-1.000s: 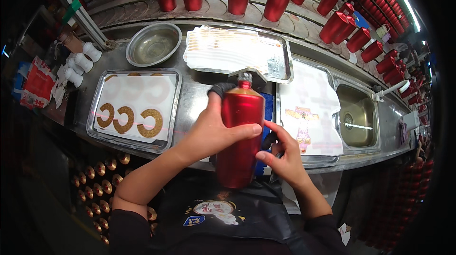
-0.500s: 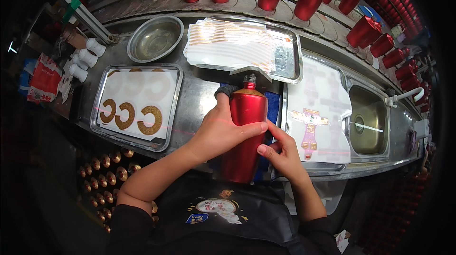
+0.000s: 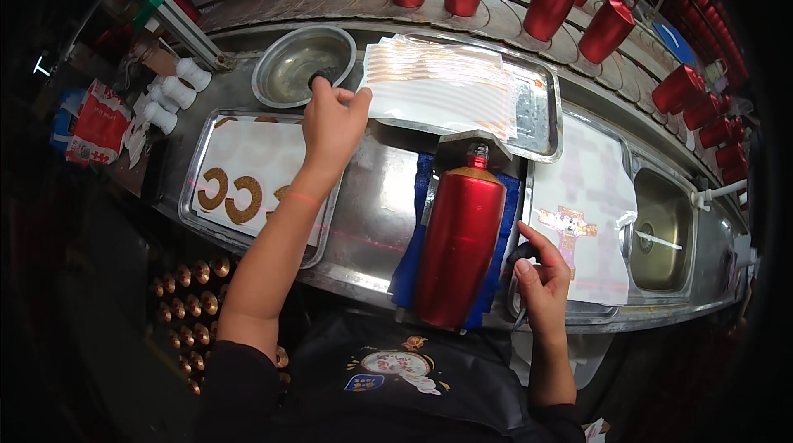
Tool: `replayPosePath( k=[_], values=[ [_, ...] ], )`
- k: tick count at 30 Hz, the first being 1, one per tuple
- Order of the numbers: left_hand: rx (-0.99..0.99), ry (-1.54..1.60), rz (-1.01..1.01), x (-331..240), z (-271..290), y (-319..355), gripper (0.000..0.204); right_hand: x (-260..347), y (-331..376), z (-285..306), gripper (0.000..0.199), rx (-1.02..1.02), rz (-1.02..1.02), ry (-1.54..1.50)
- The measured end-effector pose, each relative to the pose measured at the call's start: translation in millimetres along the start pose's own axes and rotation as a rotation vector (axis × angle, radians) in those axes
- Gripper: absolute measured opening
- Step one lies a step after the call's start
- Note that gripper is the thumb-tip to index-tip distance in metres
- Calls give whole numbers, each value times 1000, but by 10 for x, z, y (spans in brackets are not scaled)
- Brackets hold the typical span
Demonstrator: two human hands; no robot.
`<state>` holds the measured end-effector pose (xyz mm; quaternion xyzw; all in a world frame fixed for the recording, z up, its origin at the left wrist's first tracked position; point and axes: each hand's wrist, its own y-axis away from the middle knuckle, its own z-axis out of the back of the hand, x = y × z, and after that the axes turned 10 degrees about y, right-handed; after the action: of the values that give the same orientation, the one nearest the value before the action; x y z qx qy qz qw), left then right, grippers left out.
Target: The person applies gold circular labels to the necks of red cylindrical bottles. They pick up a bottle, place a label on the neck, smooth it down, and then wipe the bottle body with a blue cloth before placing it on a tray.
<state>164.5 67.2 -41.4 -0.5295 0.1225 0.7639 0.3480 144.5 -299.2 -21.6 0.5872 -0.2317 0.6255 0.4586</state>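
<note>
My left hand point(image 3: 332, 117) reaches over the near right rim of a metal bowl point(image 3: 271, 90) with liquid in it. A dark covering or small dark thing shows at one of its fingertips; the thumb stands apart. A glossy red bottle point(image 3: 459, 249) with a gold shoulder and a bare threaded neck lies neck away from me on a blue cloth point(image 3: 406, 265). Its neck end rests at a notched metal holder point(image 3: 475, 144). To the right of the bottle, my right hand point(image 3: 545, 282) is closed around something dark, mostly hidden by its fingers. Neither hand touches the bottle.
Left stands a tray point(image 3: 192, 187) with gold C-shaped decals. A tray point(image 3: 552, 125) with striped decal sheets lies behind, a pink-and-gold decal sheet point(image 3: 607, 236) at right beside a sink point(image 3: 661, 232). Red bottles point(image 3: 552, 4) line the conveyor point(image 3: 330, 7); white cups point(image 3: 178, 90) stand far left.
Both hands have let go of the red bottle. The left has moved up and left to the bowl, the right a little right. The view has shifted, and the conveyor bottles appear farther right.
</note>
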Motion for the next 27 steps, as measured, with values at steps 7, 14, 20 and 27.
replayPosePath(
  k=[7, 14, 20, 27],
  values=[
    [2, -245, 75, 321, -338, -530, 46, 41, -5, -41, 55, -44, 11, 39],
    [-97, -302, -119, 313, -202, -553, 27, 105, -50, 60, 53, -56, 11, 104],
    [235, -45, -304, -614, -252, -228, 30, 600, -622, 75, 52, -218, 371, 301],
    [710, 533, -392, -1588, -334, 569, 35, 1082, -1019, 275, 27, 211, 290, 88]
  ],
)
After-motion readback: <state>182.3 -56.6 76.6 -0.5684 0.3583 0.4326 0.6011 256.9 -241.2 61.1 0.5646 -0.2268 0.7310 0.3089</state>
